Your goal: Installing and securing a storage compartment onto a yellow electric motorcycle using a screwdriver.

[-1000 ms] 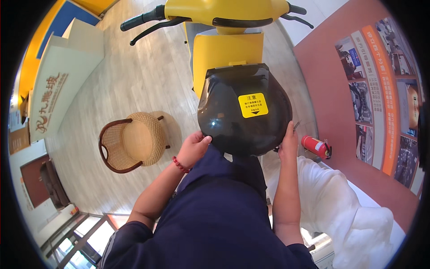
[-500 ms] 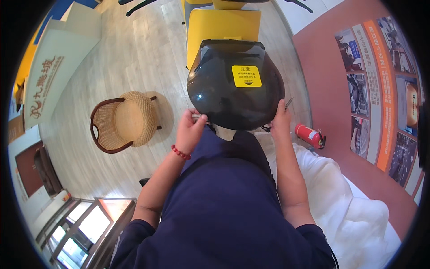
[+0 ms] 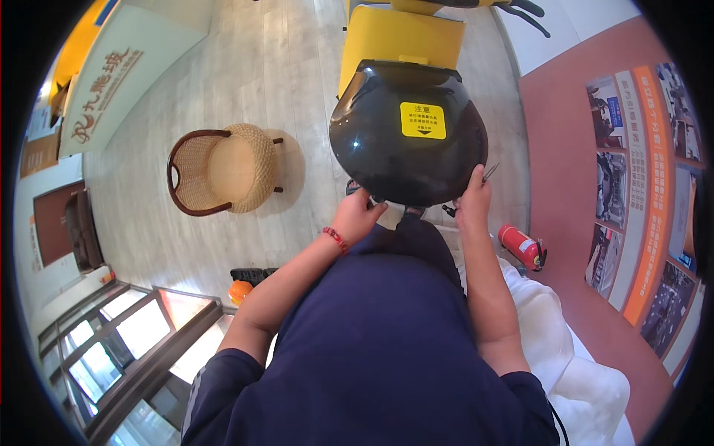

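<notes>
A glossy black domed shell with a yellow label is fixed to the back of a yellow scooter body. My left hand, red beads at its wrist, is closed at the shell's lower-left edge; its fingertips are partly hidden. My right hand grips the shell's lower-right edge. A thin metal piece sticks out beside its fingers; whether it is held is unclear. A small black fitting hangs below the rim.
A wicker chair stands left on the floor. An orange object lies by my left forearm. A red fire extinguisher and white fabric are at right, beside a display wall. A counter is upper left.
The shell and scooter sit higher in the picture, with handlebars mostly out of view. My left hand has moved slightly right along the shell's lower edge. The orange object has come into view.
</notes>
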The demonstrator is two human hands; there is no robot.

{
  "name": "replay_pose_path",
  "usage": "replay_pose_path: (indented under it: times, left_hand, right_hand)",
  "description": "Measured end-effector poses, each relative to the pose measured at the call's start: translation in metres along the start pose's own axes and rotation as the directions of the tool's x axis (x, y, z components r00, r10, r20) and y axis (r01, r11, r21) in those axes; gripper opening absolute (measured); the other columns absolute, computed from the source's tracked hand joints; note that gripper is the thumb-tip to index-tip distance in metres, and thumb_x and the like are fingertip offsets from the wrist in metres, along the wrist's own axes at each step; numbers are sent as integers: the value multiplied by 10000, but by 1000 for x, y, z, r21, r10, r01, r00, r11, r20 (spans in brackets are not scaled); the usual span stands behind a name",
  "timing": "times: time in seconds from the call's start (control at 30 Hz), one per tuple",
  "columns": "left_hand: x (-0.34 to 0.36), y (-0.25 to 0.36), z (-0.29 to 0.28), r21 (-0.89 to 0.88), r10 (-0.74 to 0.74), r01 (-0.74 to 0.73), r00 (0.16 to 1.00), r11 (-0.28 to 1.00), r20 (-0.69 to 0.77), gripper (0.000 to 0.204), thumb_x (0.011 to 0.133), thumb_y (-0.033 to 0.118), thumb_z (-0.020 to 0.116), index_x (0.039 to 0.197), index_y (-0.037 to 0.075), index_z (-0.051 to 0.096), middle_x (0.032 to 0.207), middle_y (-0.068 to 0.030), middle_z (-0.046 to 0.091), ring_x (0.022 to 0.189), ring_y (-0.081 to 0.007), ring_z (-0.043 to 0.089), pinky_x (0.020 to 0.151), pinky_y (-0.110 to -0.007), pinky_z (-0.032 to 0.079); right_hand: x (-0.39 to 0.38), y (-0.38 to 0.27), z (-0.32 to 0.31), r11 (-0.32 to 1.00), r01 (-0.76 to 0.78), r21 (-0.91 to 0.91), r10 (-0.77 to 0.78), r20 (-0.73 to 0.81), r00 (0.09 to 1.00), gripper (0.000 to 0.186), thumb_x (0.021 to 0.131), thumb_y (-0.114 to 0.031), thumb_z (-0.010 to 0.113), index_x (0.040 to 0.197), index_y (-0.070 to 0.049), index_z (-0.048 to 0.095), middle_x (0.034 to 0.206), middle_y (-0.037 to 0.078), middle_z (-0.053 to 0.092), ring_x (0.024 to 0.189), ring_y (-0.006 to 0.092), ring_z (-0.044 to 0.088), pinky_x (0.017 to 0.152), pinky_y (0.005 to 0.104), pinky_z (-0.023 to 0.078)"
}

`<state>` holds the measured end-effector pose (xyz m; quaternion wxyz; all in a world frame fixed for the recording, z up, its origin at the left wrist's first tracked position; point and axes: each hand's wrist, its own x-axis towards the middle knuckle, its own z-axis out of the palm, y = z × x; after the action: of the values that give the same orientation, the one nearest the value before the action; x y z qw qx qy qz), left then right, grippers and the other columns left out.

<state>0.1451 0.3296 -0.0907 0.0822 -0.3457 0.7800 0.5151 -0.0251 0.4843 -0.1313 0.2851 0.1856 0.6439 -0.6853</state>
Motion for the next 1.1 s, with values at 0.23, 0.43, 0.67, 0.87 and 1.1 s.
replay_pose_path:
  times: [0.23,0.43,0.67,0.87,1.1]
  left_hand:
    - [12,-6,20,284,93,-94,996,954,18,312,826,255,568,971,-21,570,801,-189,632,774,-362,614,654,-422,474]
    - [6,-19,31,-348,-171,169,985,922,27,228,890,257,510,850,34,535,658,-15,534,536,-130,501,465,-299,403]
    - [8,-39,33,-884,-119,428,904,187,412,179,917,223,437,915,54,498,575,12,382,451,-78,323,400,-220,260]
    - [12,-30,49,-747,-206,297,955,595,215,236,938,268,441,820,72,494,558,29,384,442,-61,316,394,-220,250]
    - [0,-20,31,-863,-38,202,977,462,209,287,961,241,381,937,-1,532,558,9,383,453,-75,301,417,-228,256]
  right_hand:
    - [-8,-2,5,999,-27,19,27,33,999,367,924,-414,435,942,-49,460,629,24,493,379,103,381,330,241,275]
    - [-7,-3,2,998,-53,-22,53,3,999,383,925,-430,425,924,-49,464,667,38,511,381,118,377,340,246,285]
    - [-12,-1,3,996,-68,-53,69,10,998,400,923,-433,421,951,-35,438,648,37,467,380,122,371,346,255,294]
    - [-8,-11,-3,993,-90,-81,93,37,995,388,912,-453,436,966,-69,467,717,30,498,399,119,367,355,241,295]
    - [-14,-36,2,989,-133,-57,137,66,988,390,914,-449,433,955,-61,453,653,31,477,374,116,357,351,243,300]
